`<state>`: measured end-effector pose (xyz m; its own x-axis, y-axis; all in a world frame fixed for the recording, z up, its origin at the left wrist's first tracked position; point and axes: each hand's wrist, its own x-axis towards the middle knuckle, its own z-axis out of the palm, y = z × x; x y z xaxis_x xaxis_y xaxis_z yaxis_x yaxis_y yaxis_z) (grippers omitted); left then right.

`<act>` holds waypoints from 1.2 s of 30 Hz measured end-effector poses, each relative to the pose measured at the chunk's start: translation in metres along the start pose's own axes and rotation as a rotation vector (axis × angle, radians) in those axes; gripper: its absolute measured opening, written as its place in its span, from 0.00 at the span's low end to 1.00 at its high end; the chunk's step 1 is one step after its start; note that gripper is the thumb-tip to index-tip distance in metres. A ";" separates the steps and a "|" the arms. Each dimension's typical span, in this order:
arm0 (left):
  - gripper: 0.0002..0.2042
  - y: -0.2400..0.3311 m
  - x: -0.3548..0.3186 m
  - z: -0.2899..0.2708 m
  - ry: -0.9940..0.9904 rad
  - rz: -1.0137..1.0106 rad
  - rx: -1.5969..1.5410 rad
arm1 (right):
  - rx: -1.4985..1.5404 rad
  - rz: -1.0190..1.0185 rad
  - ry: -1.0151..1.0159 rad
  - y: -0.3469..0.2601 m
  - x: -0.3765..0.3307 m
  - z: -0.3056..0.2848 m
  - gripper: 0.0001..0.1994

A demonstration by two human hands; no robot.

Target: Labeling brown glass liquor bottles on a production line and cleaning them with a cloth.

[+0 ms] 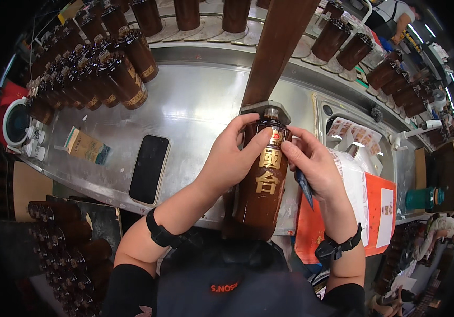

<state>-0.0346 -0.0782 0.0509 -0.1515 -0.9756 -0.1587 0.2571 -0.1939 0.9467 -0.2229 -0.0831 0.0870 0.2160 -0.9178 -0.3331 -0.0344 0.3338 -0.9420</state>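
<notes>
A brown glass bottle (261,206) with large gold characters down its front leans toward me at the table's front edge. Its neck rests by a grey metal piece at the foot of a brown post. My left hand (232,158) is wrapped round the bottle's left shoulder, thumb pressed by a small red label (276,136) below the neck. On the other side, my right hand (314,166) grips the shoulder with its thumb beside that label. A dark, pointed blade-like tool (304,188) sticks out below my right fingers; its exact kind is unclear.
A black phone (149,168) and a small packet (86,146) lie on the metal table (200,105). Brown bottles (124,84) crowd the far left. Behind, a conveyor (211,36) carries more, crossed by the post (279,53). Label sheets (356,129) and an orange bag (379,211) lie right.
</notes>
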 end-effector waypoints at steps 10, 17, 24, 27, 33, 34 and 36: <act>0.27 -0.003 0.000 0.002 -0.015 0.028 -0.047 | -0.031 -0.019 -0.003 0.002 0.002 0.003 0.29; 0.27 -0.002 -0.003 0.000 -0.012 0.039 0.022 | -0.062 -0.024 0.001 0.009 0.003 0.000 0.29; 0.37 -0.012 -0.032 -0.018 -0.138 -0.022 -0.092 | 0.068 0.023 -0.083 0.021 -0.024 0.005 0.34; 0.48 -0.019 -0.043 -0.020 -0.315 0.054 -0.058 | 0.109 0.011 -0.079 0.026 -0.033 0.011 0.37; 0.47 -0.022 -0.041 -0.024 -0.366 0.089 -0.091 | 0.179 0.009 -0.093 0.030 -0.032 0.016 0.37; 0.47 -0.021 -0.040 -0.025 -0.362 0.083 -0.097 | 0.202 -0.003 -0.091 0.030 -0.032 0.015 0.37; 0.45 -0.018 -0.040 -0.025 -0.348 0.072 -0.154 | 0.188 0.016 -0.080 0.029 -0.032 0.014 0.37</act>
<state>-0.0093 -0.0379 0.0332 -0.4362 -0.8991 0.0368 0.4151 -0.1648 0.8947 -0.2174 -0.0413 0.0704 0.2943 -0.8946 -0.3363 0.1427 0.3891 -0.9101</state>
